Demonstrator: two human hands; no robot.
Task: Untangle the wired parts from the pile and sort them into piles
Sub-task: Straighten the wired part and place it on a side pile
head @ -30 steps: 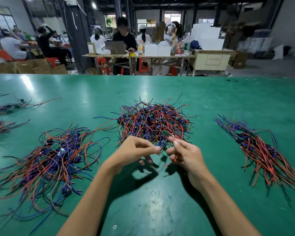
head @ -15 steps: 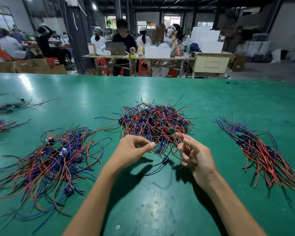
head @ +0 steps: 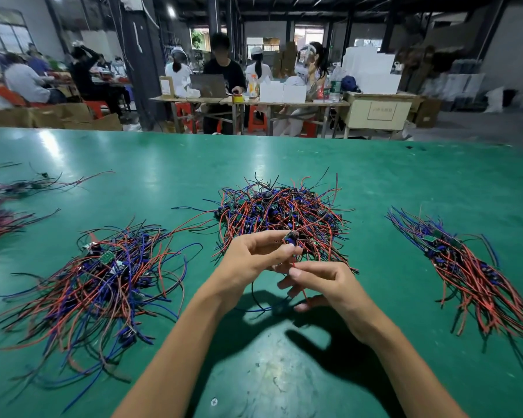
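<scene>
Pinching a small wired part (head: 291, 237) between thumb and fingers, the left hand (head: 255, 257) lifts it just clear of the near side of the tangled central pile (head: 280, 217), while the right hand (head: 325, 283) nips one of its thin red leads at thumb and forefinger, the other fingers loosely curled below. Half a second earlier the two hands were spread apart with the part strung between them; now they sit close together, almost touching, and a black and a blue lead dangle beneath them towards the green counter (head: 284, 372). Glossy red, blue and black insulated wires, each set ending in a tiny green circuit board, form a loose heap (head: 103, 276) towards the counter's left edge and a straighter bundle (head: 465, 267) towards its right edge.
</scene>
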